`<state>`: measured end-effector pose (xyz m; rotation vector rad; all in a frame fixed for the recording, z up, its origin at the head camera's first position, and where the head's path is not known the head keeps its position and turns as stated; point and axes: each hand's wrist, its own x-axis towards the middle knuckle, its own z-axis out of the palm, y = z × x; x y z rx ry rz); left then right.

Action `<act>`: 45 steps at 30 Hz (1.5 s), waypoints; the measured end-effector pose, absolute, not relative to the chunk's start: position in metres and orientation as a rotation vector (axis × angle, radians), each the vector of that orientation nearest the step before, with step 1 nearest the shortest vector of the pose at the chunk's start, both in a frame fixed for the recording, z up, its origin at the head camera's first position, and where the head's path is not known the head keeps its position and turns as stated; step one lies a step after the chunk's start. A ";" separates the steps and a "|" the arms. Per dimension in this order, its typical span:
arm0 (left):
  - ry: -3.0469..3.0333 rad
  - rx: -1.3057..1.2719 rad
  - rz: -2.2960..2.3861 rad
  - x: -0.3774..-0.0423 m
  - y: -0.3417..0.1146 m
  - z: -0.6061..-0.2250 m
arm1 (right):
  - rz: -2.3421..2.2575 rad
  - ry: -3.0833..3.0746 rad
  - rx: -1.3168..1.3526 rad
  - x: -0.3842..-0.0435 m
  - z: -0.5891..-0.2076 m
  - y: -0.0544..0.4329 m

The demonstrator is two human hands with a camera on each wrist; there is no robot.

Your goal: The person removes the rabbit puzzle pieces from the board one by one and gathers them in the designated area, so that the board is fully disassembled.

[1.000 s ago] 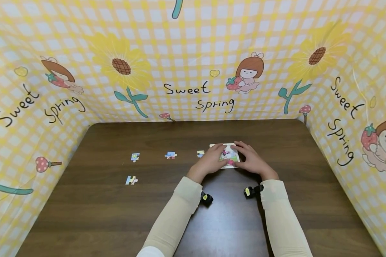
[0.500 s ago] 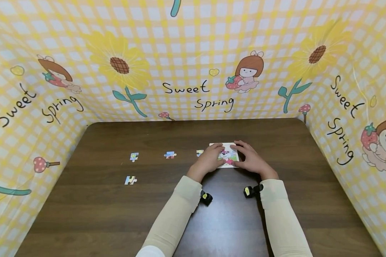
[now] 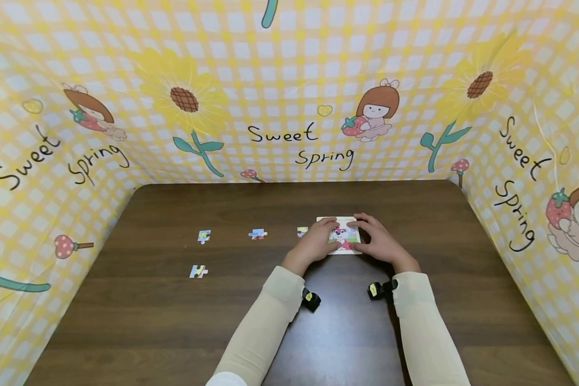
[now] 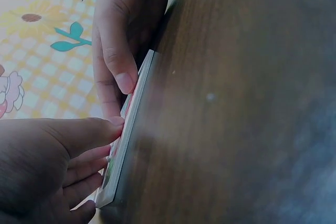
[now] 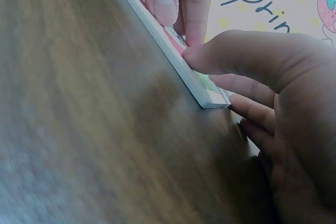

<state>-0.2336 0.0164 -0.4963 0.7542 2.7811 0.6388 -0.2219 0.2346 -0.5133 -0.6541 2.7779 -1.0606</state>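
A small jigsaw puzzle in a white-rimmed tray (image 3: 345,219) lies flat on the table, its picture showing a cartoon animal with pink parts. My left hand (image 3: 315,241) covers its left side, thumb tip touching the picture near the front rim. From the right, my right hand (image 3: 378,241) reaches over, its thumb also on the picture. The tray's pale side edge (image 4: 127,129) shows in the left wrist view, with both thumbs close together above it. Fingers look mostly straight or gently bent. Parts of the picture are hidden beneath the hands.
Loose jigsaw pieces lie left of the tray: one piece (image 3: 302,231) partly behind the left hand, a middle piece (image 3: 258,234), a far-left piece (image 3: 203,236) and a nearer piece (image 3: 198,271). A yellow checked cloth (image 3: 270,96) walls the brown table (image 3: 149,321).
Both hands stay almost in place on the puzzle. The pink area between the thumbs shows slightly wider than a second ago. The loose pieces have not moved.
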 end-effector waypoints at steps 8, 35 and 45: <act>2.775 0.733 0.676 -0.232 0.017 -0.495 | -1.089 2.783 -0.660 -0.223 -0.515 0.236; 2.744 0.689 0.781 -0.231 0.016 -0.497 | -1.113 2.780 -0.675 -0.222 -0.515 0.234; 2.736 0.732 0.840 -0.231 0.016 -0.496 | -1.110 2.782 -0.655 -0.221 -0.516 0.234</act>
